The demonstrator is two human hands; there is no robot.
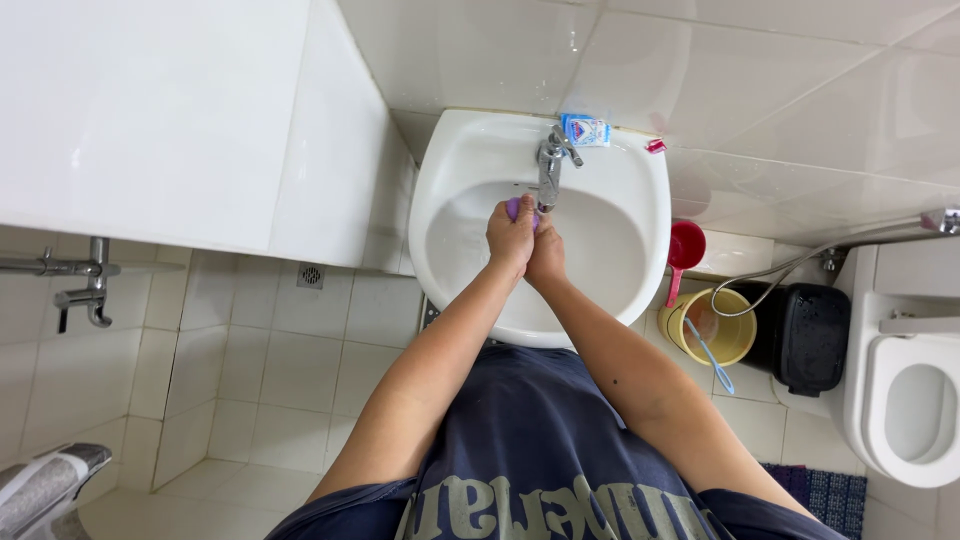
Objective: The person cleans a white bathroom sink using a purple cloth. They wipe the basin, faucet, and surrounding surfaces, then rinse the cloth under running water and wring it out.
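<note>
Both hands are pressed together over the white basin (455, 170), right beneath the spout of the chrome tap (549, 165). Left hand (511, 236) is curled around a small purple object (513, 207), probably a bar of soap though only a sliver of it peeks out above the fingers, and the right hand (547, 256) lies against the left from the other side, its fingers folded in so that I cannot tell whether it grips the purple thing too or only cups the other hand. No stream of water can be made out from the tap, and no lather shows on the skin, so by my reading the washing is at an early stage: the purple piece is in hand, the rubbing and rinsing appear not yet done.

On the basin's back rim sit a small blue-and-white packet (586, 129) and a tiny pink item (655, 146). To the right, on the floor, stand a yellow bucket (738, 345) with a red dipper (685, 250) at its edge, a black bin (805, 335) and a white toilet (905, 400)
</note>
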